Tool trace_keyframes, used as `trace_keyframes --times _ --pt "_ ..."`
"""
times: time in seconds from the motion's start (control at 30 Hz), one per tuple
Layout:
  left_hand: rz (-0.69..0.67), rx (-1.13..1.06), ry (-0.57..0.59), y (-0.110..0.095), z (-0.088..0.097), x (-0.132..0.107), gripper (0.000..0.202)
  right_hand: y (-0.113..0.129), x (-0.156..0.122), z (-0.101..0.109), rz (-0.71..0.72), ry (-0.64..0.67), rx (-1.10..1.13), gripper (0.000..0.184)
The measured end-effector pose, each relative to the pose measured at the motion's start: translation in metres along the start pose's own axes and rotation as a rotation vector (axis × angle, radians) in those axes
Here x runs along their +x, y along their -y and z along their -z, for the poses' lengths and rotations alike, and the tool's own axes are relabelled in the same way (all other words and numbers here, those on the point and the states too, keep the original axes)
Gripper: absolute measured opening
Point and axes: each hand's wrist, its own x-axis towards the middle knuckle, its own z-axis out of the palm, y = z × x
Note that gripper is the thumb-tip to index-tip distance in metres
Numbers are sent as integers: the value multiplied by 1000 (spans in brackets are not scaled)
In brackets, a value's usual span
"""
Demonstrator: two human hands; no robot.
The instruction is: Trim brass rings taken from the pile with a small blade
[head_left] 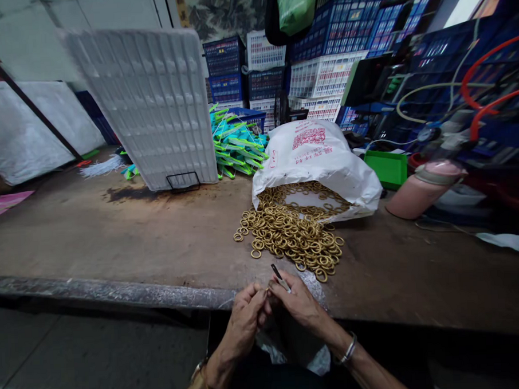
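My left hand [246, 316] and my right hand [299, 304] meet at the near edge of the wooden workbench [115, 235], fingertips pinched together. My right hand grips a thin dark tool [279, 277] that sticks up from its fingers. My left hand pinches something small that I cannot make out. Just beyond them lies a heap of brass rings [293, 233], spilling from a white sack [318, 157] on its side.
A white moulded tray [152, 101] leans upright at the back left beside a pile of teal-green parts [238, 144]. A green box [387, 167] and a pink cylinder [418, 193] sit to the right. Stacked blue and white crates [322, 60] and hoses fill the background.
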Motion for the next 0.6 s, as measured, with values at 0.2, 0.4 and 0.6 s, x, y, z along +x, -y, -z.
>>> trace_keyframes --times 0.2,0.4,0.6 --pt "-11 -62 0 -5 -5 -2 34 -1 -3 5 21 -56 -79 26" --pt "-47 12 -57 -12 -10 -3 35 -9 -13 4 203 28 -435 13" --pt "-109 126 -100 -14 -11 -4 38 -11 -16 3 207 103 -586 24"
